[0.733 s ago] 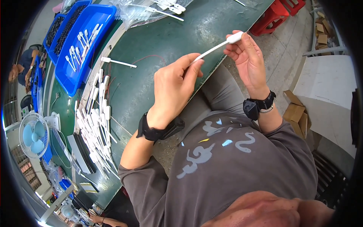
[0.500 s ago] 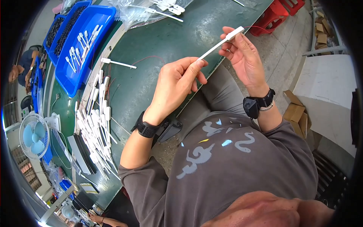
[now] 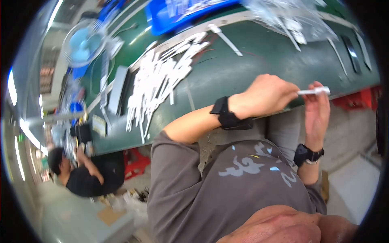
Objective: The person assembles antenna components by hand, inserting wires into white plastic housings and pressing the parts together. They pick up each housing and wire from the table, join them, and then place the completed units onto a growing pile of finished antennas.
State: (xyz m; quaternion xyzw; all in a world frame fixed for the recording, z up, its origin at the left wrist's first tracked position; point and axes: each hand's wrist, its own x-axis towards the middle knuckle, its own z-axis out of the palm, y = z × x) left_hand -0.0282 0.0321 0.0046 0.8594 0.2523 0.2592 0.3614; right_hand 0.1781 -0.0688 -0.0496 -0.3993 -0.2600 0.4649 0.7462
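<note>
A slim white plastic stick with a wider head (image 3: 323,90) is held between my two hands over the table's front edge. My left hand (image 3: 265,97) is closed round its thin end, with most of the fingers hidden behind the back of the hand. At the wider head, the fingertips of my right hand (image 3: 317,115) pinch it. Left of my hands, a heap of similar white sticks (image 3: 162,75) lies on the green table (image 3: 227,73). One single white stick (image 3: 227,40) rests apart from the heap. Motion blurs the picture somewhat.
A blue tray (image 3: 159,25) and a clear plastic bag (image 3: 312,26) with white pieces stand along the far side. A dark bar (image 3: 350,54) lies at the right. A fan (image 3: 83,42), another person (image 3: 83,174) and a red stool (image 3: 356,99) are around the table.
The whole view has turned, bringing the other person into sight at the left. The held stick looks more level, and less of its thin part shows between my hands.
</note>
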